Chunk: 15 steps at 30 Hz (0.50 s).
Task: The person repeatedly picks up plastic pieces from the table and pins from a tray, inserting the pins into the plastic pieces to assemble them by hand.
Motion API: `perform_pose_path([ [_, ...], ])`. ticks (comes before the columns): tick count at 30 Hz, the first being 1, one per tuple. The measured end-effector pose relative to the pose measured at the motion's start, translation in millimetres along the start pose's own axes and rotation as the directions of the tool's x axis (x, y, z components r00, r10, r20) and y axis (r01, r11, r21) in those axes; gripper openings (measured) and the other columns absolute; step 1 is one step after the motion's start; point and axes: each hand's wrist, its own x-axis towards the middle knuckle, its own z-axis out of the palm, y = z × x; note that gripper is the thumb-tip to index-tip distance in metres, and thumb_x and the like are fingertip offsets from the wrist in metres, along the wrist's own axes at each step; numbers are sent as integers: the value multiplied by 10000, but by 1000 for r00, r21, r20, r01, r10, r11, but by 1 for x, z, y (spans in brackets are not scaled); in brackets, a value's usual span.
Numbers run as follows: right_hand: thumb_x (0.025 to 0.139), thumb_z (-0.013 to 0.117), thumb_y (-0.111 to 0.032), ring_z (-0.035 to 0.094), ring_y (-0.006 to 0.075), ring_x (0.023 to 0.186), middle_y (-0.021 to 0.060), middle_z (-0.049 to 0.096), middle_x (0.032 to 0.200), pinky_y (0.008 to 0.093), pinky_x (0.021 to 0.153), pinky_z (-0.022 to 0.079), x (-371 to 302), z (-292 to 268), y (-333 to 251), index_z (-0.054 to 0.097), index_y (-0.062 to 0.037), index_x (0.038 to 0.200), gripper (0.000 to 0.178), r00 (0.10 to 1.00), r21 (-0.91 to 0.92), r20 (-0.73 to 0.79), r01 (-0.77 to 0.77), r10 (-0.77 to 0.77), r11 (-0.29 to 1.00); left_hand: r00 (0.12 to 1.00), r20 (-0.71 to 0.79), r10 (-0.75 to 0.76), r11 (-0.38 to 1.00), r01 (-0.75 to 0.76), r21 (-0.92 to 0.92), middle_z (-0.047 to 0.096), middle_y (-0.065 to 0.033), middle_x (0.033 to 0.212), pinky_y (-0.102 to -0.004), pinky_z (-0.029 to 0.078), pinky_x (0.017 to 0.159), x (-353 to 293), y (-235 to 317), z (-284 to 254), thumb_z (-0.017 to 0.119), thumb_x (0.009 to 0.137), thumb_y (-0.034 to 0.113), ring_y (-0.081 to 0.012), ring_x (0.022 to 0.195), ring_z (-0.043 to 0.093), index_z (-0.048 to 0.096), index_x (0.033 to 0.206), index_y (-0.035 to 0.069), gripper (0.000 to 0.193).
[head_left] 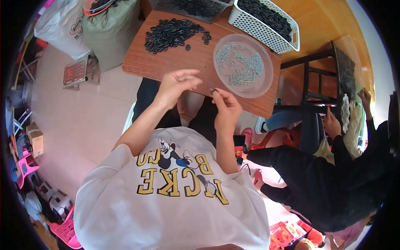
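Note:
My left hand [177,87] hovers over the near edge of a wooden table [141,62], fingers stretched and apart, with nothing visible in it. To its right, my right hand [227,106] pinches a small dark piece [213,91] between thumb and fingertips; its exact kind is too small to make out. Beyond my left hand lies a loose pile of small black oval ring-like parts [173,35]. A shallow round clear plastic dish [266,79] sits just beyond my right hand, with many small pale greenish pin-like pieces [248,68] scattered inside.
At the table's far side stand a clear bin [212,14] and a white perforated basket [258,33], both full of black parts. Sacks [110,37] and a low metal stool [75,73] are on the left. Another person [316,183] sits at the right beside a black-framed table [308,79].

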Motion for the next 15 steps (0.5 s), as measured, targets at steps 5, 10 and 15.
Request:
perform_pose_path([
  [5,805,642,11,583,92,710,70,657,834,194,651,447,1,1,-2,648,39,935,133,1000,65,-6,-2,3,998,893,-115,435,646,-220,731,655,-97,877,-250,472,688,40,13,-30,639,808,94,-146,735,604,632,1035,-25,256],
  [10,804,639,15,587,95,713,69,659,838,197,655,451,-1,1,0,647,37,939,138,1000,41,6,-13,13,999,748,188,637,128,-343,930,563,-201,879,-382,458,732,83,16,-28,576,812,33,-341,851,572,616,980,-62,197],
  [15,800,643,2,580,85,712,65,661,841,192,650,448,0,-5,2,654,22,937,139,999,81,-9,-49,50,996,730,281,623,44,-392,919,551,-212,879,-403,442,774,99,9,-30,583,760,16,-365,873,546,613,935,-37,185],
])
